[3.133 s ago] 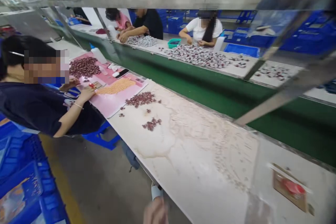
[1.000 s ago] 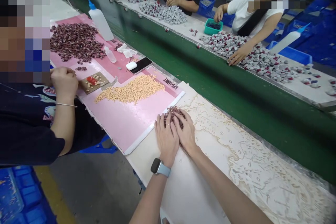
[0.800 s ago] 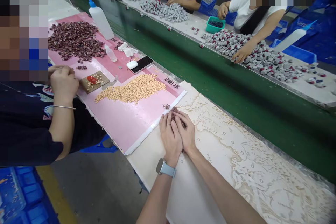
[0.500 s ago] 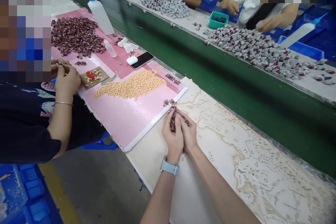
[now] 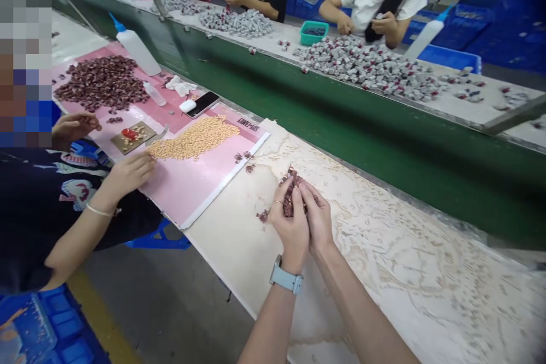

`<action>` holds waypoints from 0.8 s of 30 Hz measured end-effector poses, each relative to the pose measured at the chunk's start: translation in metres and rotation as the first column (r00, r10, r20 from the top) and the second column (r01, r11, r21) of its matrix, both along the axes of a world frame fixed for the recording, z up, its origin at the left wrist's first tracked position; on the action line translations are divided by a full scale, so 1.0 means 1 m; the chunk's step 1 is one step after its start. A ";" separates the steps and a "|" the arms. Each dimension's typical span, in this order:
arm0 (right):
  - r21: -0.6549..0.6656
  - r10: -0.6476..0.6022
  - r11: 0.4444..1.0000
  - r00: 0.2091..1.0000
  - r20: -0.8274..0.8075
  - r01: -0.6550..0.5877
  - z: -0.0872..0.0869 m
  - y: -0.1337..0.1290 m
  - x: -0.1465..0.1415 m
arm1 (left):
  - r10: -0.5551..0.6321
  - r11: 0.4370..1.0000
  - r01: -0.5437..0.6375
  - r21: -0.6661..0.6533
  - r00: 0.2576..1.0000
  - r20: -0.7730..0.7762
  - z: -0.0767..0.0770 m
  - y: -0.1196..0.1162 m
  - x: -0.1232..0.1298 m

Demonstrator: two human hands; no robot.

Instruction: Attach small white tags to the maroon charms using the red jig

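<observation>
My left hand [image 5: 290,222], with a ring and a light blue watch, is cupped against my right hand [image 5: 318,217] above the pale, patterned tabletop [image 5: 367,227]. Between the two palms sits a clump of small dark red-brown pieces [image 5: 290,196], partly hidden by my fingers. A few loose brown pieces [image 5: 263,216] lie on the table just left of my hands. Others [image 5: 244,157] rest at the right edge of the pink sheet [image 5: 183,187]. The sheet also bears a large brown pile [image 5: 102,82] and a spread of small yellow-tan pieces [image 5: 196,137].
At the left, a co-worker's hand [image 5: 130,173] reaches beside the yellow pieces, near a small board [image 5: 121,142]. A white bottle [image 5: 139,51] and a phone [image 5: 205,103] lie farther back. Beyond the green divider [image 5: 341,125], people work at grey-white piles [image 5: 362,68].
The view has shifted. My cupped hands have moved right, away from the pink sheet, with the brown clump. Loose brown pieces now show beside them. The co-worker's hands have parted, one reaching toward the yellow pieces.
</observation>
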State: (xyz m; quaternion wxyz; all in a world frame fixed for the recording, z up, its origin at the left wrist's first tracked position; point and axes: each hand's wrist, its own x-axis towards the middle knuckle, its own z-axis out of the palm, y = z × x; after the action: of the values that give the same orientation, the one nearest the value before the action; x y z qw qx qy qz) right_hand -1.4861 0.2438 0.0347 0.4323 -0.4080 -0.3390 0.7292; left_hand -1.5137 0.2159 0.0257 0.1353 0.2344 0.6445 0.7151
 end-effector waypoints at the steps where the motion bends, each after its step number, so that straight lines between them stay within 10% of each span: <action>1: -0.009 -0.034 0.999 0.999 0.000 0.034 0.003 -0.002 0.021 | -0.034 0.999 0.034 -0.002 0.999 -0.001 0.002 -0.001 0.020; 11: -0.038 -0.420 0.906 0.907 0.025 0.421 0.015 -0.048 0.276 | -0.433 0.901 0.433 -0.020 0.901 0.003 0.010 -0.033 0.265; 24: -0.081 -0.767 0.613 0.617 0.175 0.786 0.031 -0.260 0.613 | -0.738 0.655 0.734 -0.179 0.672 0.054 0.018 -0.235 0.598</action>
State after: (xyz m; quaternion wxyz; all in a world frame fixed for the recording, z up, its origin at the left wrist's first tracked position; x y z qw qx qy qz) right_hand -0.8728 -0.0166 0.0662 0.6518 -0.5897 -0.0988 0.4666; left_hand -0.9159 -0.0187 0.0439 0.4267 0.4697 0.5596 0.5331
